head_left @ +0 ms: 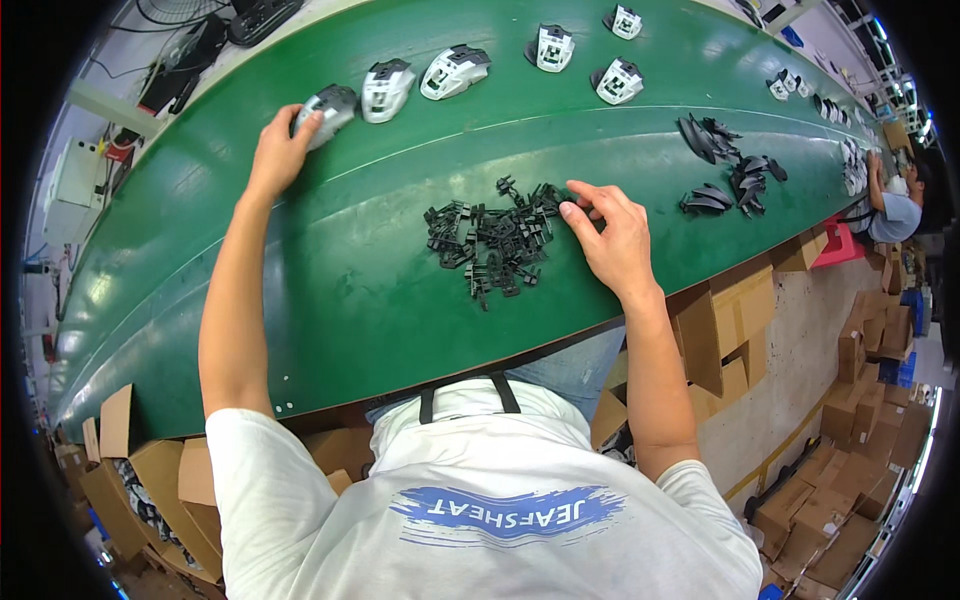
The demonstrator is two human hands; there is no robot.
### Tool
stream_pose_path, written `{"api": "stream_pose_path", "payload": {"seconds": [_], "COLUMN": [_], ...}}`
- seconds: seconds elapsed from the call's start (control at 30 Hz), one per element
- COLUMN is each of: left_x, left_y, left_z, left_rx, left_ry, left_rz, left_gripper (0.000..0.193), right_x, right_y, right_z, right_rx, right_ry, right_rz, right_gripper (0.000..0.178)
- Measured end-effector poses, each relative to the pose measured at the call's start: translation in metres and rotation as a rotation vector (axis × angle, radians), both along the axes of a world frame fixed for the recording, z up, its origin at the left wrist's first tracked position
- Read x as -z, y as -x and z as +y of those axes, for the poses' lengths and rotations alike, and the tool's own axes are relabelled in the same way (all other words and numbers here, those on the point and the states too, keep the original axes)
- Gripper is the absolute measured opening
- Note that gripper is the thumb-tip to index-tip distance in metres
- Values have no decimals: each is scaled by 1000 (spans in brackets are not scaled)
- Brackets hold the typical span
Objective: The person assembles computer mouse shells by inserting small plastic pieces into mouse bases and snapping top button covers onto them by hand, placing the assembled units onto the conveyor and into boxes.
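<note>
At the far left of the green table (360,330), my left hand (280,150) grips the near-left side of a grey and black computer mouse shell (332,108). A pile of small black plastic parts (490,240) lies in front of me. At its right edge is my right hand (612,235), thumb and forefinger apart beside the outermost pieces. Whether those fingertips touch a part is hard to make out. Just right of the held shell stand two similar white and black mouse shells, one upright (386,90) and one tilted sideways (455,72).
More mouse shells (552,48) stand farther right, past curved black plastic pieces (735,165). A person (890,205) sits at the table's far right end. Open cardboard boxes (725,330) line the near edge. Cables and dark equipment (262,20) are at the back left.
</note>
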State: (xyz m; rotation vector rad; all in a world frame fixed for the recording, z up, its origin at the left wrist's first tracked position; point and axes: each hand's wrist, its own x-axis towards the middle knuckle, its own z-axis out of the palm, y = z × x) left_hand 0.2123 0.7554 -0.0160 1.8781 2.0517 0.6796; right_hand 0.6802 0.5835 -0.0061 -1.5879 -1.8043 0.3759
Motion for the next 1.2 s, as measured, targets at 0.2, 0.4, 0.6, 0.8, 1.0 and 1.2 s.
{"api": "stream_pose_path", "payload": {"seconds": [0.2, 0.4, 0.6, 0.8, 1.0, 1.2], "left_x": [1, -21, -66, -75, -61, -43], "left_y": [4, -12, -128, -171, -186, -173], "left_z": [-55, -118, -202, -248, -267, -266], "left_rx": [10, -101, 122, 318, 238, 35], "left_ry": [-175, -78, 218, 266, 207, 350], "left_rz": [-102, -1504, -2271, -1920, -1794, -2111], "left_gripper": [66, 37, 47, 56, 68, 59], "right_x": [10, 7, -55, -57, -41, -54], "right_y": [7, 7, 78, 105, 107, 119], "right_z": [6, -3, -40, -51, -63, -67], "right_rx": [-3, 0, -270, -576, -564, -528], "right_ry": [-51, 51, 13, -117, -3, 89], "right_rz": [185, 678, 838, 541, 573, 472], "right_gripper": [11, 10, 33, 30, 36, 39]}}
